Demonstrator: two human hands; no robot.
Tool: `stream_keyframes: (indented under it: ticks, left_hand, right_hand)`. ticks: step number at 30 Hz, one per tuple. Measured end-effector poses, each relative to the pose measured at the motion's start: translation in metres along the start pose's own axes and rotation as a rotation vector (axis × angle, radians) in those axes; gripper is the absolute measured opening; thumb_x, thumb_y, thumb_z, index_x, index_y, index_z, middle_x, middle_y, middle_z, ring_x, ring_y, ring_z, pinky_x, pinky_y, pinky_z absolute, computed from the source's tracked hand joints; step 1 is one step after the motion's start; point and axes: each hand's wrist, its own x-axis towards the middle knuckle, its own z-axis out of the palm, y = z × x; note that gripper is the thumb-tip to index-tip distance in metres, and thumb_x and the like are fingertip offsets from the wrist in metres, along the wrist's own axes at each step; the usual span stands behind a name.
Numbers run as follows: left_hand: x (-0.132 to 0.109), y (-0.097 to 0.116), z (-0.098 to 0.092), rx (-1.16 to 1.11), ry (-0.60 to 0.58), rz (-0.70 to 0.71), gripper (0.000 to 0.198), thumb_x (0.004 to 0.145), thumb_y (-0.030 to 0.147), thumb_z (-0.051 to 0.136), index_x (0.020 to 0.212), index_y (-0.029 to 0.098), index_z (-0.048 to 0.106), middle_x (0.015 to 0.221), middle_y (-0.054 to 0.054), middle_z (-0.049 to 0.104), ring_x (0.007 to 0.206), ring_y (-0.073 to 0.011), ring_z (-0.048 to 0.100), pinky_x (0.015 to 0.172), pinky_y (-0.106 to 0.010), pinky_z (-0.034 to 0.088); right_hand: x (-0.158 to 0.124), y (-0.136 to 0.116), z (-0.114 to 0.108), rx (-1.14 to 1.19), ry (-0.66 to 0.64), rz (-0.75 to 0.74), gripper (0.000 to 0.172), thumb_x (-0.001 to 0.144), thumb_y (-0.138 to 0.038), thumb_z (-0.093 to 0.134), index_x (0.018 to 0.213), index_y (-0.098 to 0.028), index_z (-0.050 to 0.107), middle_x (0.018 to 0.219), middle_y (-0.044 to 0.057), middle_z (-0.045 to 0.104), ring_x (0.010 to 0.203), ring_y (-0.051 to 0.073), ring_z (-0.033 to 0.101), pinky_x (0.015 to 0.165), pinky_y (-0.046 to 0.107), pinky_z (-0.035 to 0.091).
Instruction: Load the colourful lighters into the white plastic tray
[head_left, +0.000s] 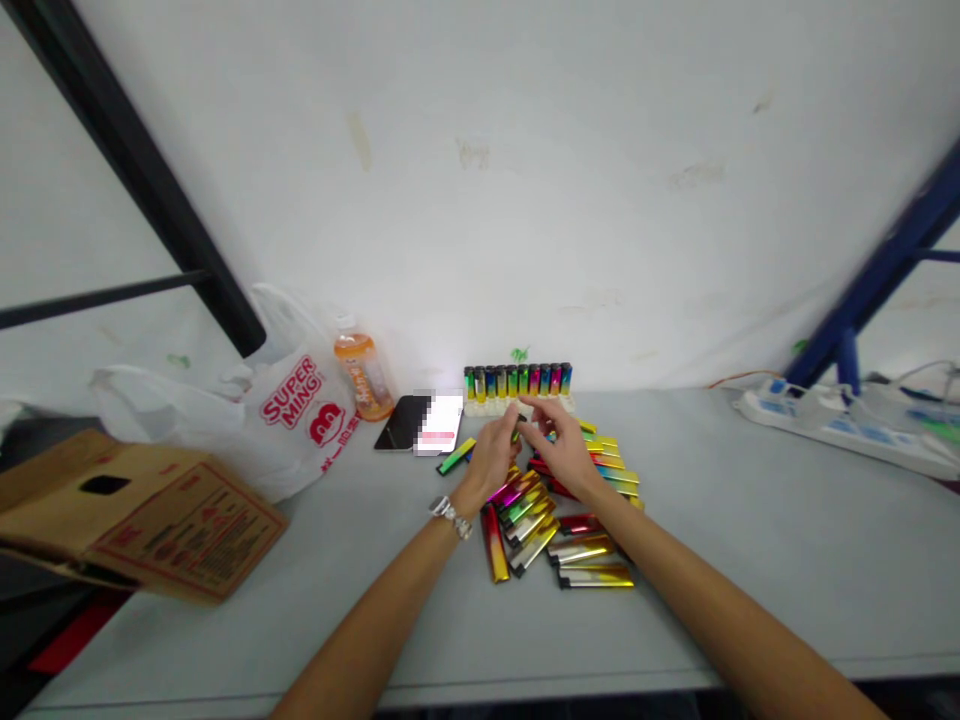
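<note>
My left hand (495, 450), with a watch on its wrist, is closed around a lighter (519, 428); only its dark top shows between the fingers. Pressed against that same end are the thumb and fingers of my right hand (556, 440), pinched together. Below and beside both hands lies a loose pile of shiny lighters (529, 520) in gold, red, green, silver and purple. Behind them a row of upright lighters (517, 382) with black tops stands in a white holder (484, 408).
Left of the row lie a black-and-white phone (405, 422), an orange drink bottle (364, 375), a white plastic bag (292, 430) and an open cardboard box (180, 525). A power strip (847, 425) with plugs lies at right on the grey table (750, 530). A wall rises behind.
</note>
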Motion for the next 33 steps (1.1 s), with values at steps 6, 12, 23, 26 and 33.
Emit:
stream_keyframes:
  ticks: [6,12,23,26,33]
  left_hand:
    - [-0.007,0.002,0.002,0.119,0.093,0.089,0.055,0.088,0.063,0.046,0.067,0.016,0.064,0.049,0.003,0.046,0.050,-0.0112,0.042,0.050,-0.025,0.032]
    - [-0.005,-0.005,0.002,0.245,0.167,0.099,0.042,0.088,0.043,0.047,0.061,0.016,0.065,0.053,0.001,0.056,0.053,-0.0135,0.051,0.056,-0.026,0.036]
    - [-0.002,-0.011,0.002,0.254,0.173,0.131,0.029,0.083,0.030,0.042,0.058,0.018,0.049,0.055,0.003,0.049,0.056,-0.0116,0.046,0.058,-0.025,0.033]
    - [-0.001,-0.013,0.003,0.240,0.170,0.130,0.028,0.084,0.030,0.042,0.059,0.018,0.048,0.055,0.003,0.048,0.056,-0.0112,0.044,0.058,-0.025,0.032]
    - [-0.007,-0.006,0.001,0.236,0.150,0.195,0.043,0.089,0.054,0.045,0.066,0.017,0.051,0.059,0.004,0.044,0.059,-0.0113,0.040,0.058,-0.026,0.030]
  right_hand:
    - [-0.006,0.000,-0.006,0.189,0.028,0.062,0.040,0.079,-0.029,0.051,0.116,-0.019,0.063,0.080,0.001,0.057,0.076,0.018,0.055,0.076,0.032,0.046]
    - [-0.005,-0.006,-0.007,0.202,0.036,0.082,0.040,0.077,-0.027,0.045,0.112,-0.017,0.061,0.067,-0.001,0.057,0.066,0.017,0.054,0.071,0.031,0.046]
    - [-0.007,0.011,-0.002,0.280,-0.015,0.098,0.034,0.083,-0.026,0.043,0.107,-0.017,0.066,0.058,-0.002,0.058,0.061,0.017,0.055,0.068,0.030,0.043]
    - [-0.007,0.011,-0.002,0.288,-0.026,0.110,0.033,0.082,-0.026,0.043,0.105,-0.017,0.066,0.059,-0.003,0.058,0.061,0.016,0.055,0.068,0.030,0.043]
    - [-0.007,0.012,0.000,0.283,-0.031,0.143,0.024,0.085,-0.028,0.044,0.094,-0.019,0.065,0.058,-0.003,0.057,0.058,0.015,0.055,0.065,0.028,0.043]
